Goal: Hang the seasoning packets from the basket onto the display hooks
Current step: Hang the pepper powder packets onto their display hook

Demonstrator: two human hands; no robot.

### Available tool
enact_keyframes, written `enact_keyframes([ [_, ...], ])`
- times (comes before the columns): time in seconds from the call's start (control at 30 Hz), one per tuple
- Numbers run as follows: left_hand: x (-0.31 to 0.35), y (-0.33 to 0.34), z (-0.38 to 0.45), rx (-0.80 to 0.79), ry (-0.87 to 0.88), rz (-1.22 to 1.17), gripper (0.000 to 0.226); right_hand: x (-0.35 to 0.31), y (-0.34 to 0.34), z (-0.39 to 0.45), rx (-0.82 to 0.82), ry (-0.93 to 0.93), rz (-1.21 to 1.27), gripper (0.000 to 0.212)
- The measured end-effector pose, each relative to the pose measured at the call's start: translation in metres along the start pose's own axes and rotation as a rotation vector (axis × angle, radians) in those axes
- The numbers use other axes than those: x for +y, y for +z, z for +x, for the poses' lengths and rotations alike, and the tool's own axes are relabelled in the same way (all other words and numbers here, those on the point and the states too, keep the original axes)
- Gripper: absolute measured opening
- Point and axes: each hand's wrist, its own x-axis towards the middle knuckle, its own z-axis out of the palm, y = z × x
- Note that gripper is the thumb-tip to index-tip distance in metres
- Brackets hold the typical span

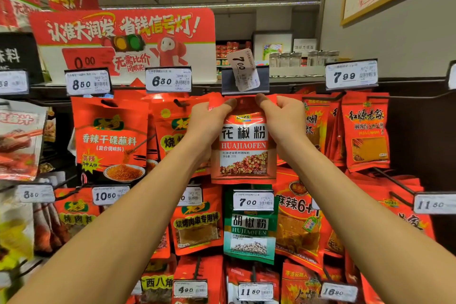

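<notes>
A red seasoning packet (243, 148) marked HUAJIAOFEN hangs upright in the middle of the display. My left hand (209, 121) pinches its top left corner and my right hand (281, 116) pinches its top right corner. The packet's top edge sits just under the black price-tag holder (262, 81) at the end of a display hook. The hook's wire itself is hidden behind the holder and my thumbs. A loose 7.00 price label (243, 69) sticks out crooked from that holder. No basket shows in this view.
Red packets fill neighbouring hooks: a dipping-spice packet (111, 138) at left, more red packets (365, 131) at right, a green pepper-powder packet (249, 227) below. Price tags (168, 80) stick out on hook ends. A red promotional sign (123, 34) stands above.
</notes>
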Motion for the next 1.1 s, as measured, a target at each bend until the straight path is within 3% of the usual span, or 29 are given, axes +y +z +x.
enact_keyframes([
  [0.4,-0.003,0.003,-0.004,0.019,-0.002,0.097,0.014,0.012,0.002,0.001,0.042,0.092,0.026,0.036],
  [0.6,-0.005,-0.002,-0.004,0.030,0.168,0.069,0.015,0.012,-0.005,0.002,0.019,-0.161,0.048,0.040],
  [0.7,0.001,0.003,0.004,0.041,0.095,0.080,0.016,0.014,0.000,0.012,0.072,-0.121,-0.001,0.048],
  [0.83,-0.003,0.007,0.013,0.073,-0.037,0.097,0.019,0.025,0.004,0.020,0.029,0.044,-0.015,0.036],
  [0.93,-0.015,0.009,0.020,0.095,-0.051,0.149,0.032,0.037,0.000,0.024,-0.053,0.131,-0.043,0.044],
  [1.03,-0.031,0.009,0.025,0.244,0.036,0.356,0.070,0.051,-0.007,0.022,-0.087,0.082,-0.129,0.049],
  [1.1,-0.041,0.009,0.028,0.320,0.119,0.423,0.074,0.057,-0.009,0.024,-0.103,0.031,-0.147,0.044],
])
